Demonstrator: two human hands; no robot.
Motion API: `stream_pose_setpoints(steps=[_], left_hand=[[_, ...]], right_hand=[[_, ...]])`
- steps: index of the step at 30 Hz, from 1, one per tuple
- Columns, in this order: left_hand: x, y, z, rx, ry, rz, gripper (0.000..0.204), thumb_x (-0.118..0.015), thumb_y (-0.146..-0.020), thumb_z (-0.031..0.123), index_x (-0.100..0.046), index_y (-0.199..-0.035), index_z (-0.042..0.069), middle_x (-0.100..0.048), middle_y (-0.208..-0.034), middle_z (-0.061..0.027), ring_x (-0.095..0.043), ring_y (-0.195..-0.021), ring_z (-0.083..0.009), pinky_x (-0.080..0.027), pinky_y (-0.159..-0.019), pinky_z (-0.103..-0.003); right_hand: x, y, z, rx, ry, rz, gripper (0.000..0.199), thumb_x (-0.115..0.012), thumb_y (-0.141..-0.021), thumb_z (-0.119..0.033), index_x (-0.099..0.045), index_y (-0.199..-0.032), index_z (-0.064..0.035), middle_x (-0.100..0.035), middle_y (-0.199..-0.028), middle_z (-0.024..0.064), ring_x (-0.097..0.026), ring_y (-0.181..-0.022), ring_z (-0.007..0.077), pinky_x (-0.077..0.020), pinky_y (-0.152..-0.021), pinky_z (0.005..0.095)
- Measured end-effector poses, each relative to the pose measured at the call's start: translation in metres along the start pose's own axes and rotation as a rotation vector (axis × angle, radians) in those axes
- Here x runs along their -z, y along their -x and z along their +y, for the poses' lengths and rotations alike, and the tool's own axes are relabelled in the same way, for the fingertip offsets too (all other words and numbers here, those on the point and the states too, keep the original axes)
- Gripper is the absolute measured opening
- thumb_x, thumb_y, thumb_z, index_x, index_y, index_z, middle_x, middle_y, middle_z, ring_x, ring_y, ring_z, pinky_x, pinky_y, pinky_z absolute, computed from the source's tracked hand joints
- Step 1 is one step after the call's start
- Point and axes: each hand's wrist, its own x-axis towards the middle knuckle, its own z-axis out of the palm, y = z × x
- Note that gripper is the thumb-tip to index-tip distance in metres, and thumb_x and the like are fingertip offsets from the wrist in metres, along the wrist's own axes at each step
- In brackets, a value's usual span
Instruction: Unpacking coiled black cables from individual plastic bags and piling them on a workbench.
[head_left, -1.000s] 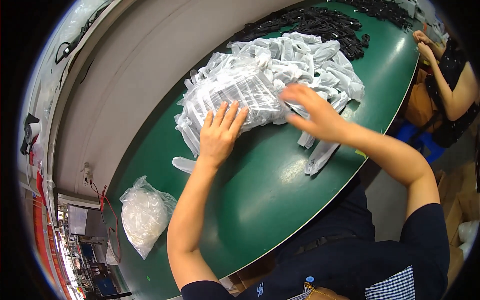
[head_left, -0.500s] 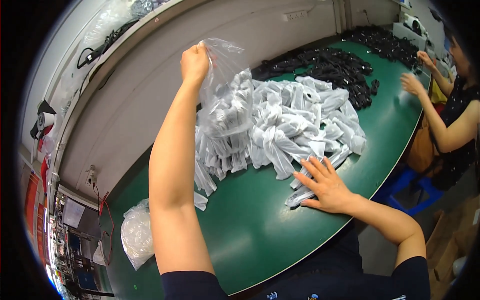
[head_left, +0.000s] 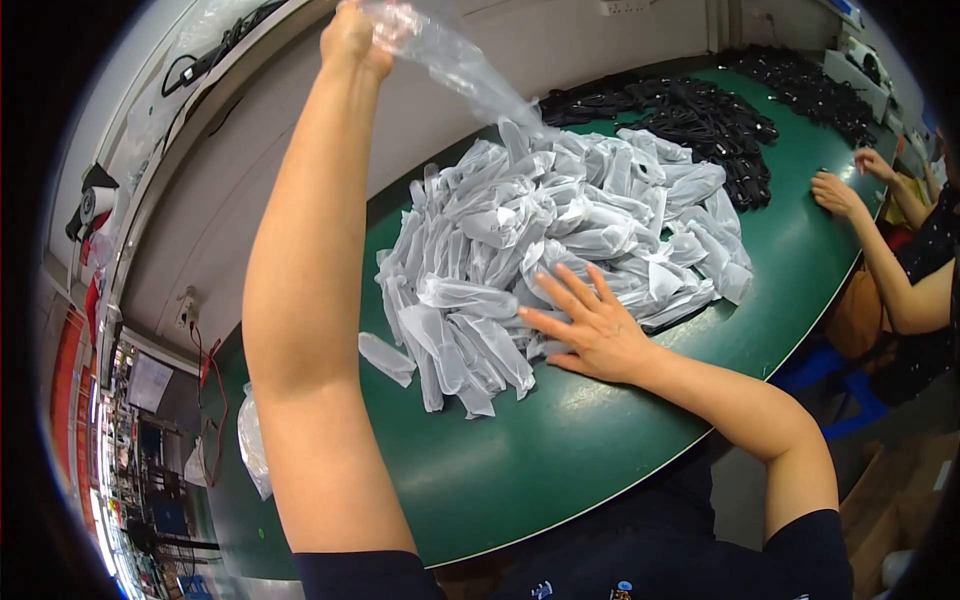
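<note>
High over the far left part of the table, my left hand (head_left: 352,42) grips one end of a large clear plastic bag (head_left: 455,68). The bag stretches down to the right, and its lower end touches the top of a big pile of whitish translucent packets (head_left: 590,190). What the packets contain is hard to see. At the pile's near edge, my right hand (head_left: 598,335) has its fingers spread and rests against the packets, holding nothing.
The green table (head_left: 540,470) has a curved near edge. Black cord-like items (head_left: 690,110) lie heaped behind the pile. A clear bag (head_left: 252,445) sits at the left, partly behind my left arm. At the right, a co-worker's hands (head_left: 845,190) are over the table.
My left hand has risen, drawing the bag up; it hung full of packets before and looks slack now. The pile has spread toward me. My right hand has shifted left along it.
</note>
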Motion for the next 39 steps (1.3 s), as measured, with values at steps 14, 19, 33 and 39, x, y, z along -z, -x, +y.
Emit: stream_pose_setpoints(steps=[14,19,33,39], left_hand=[[0.006,0.022,0.068,0.111,0.162,-0.45,0.021,-0.04,-0.094,0.015,-0.056,-0.094,0.003,-0.061,-0.085,-0.0094,-0.061,-0.075,-0.0218,-0.053,-0.068,-0.036],[-0.013,0.059,0.045,-0.01,-0.371,-0.233,0.02,-0.05,-0.088,0.005,-0.06,-0.104,-0.002,-0.063,-0.094,-0.0115,-0.063,-0.082,-0.021,-0.053,-0.072,-0.033],[-0.033,0.132,0.032,0.315,-0.424,-0.107,0.039,-0.038,-0.099,0.029,-0.051,-0.125,0.003,-0.062,-0.111,-0.015,-0.066,-0.095,-0.0232,-0.058,-0.071,-0.028],[-0.048,0.187,0.012,0.416,-0.231,-0.204,0.039,-0.037,-0.1,0.03,-0.053,-0.121,0.002,-0.061,-0.11,-0.0175,-0.065,-0.093,-0.0262,-0.053,-0.084,-0.04]], right_hand=[[-0.004,-0.005,-0.011,-0.018,-0.012,-0.038,0.071,-0.072,-0.073,-0.036,-0.043,-0.135,-0.0165,-0.03,-0.145,0.015,-0.025,-0.135,0.0348,-0.018,-0.111,0.0514],[0.014,-0.007,-0.005,-0.05,-0.106,-0.013,0.056,-0.07,-0.075,-0.031,-0.052,-0.125,-0.0101,-0.04,-0.138,0.0161,-0.033,-0.13,0.036,-0.0243,-0.108,0.05],[0.036,-0.091,0.032,-0.709,-0.633,0.296,0.027,-0.048,-0.091,-0.013,-0.059,-0.111,0.0011,-0.063,-0.096,0.0146,-0.056,-0.09,0.0183,-0.0439,-0.083,0.0286],[-0.001,-0.108,0.026,-0.298,-0.611,0.562,0.022,-0.059,-0.084,-0.013,-0.06,-0.103,-0.0019,-0.062,-0.094,0.0132,-0.058,-0.086,0.021,-0.0474,-0.076,0.0347]])
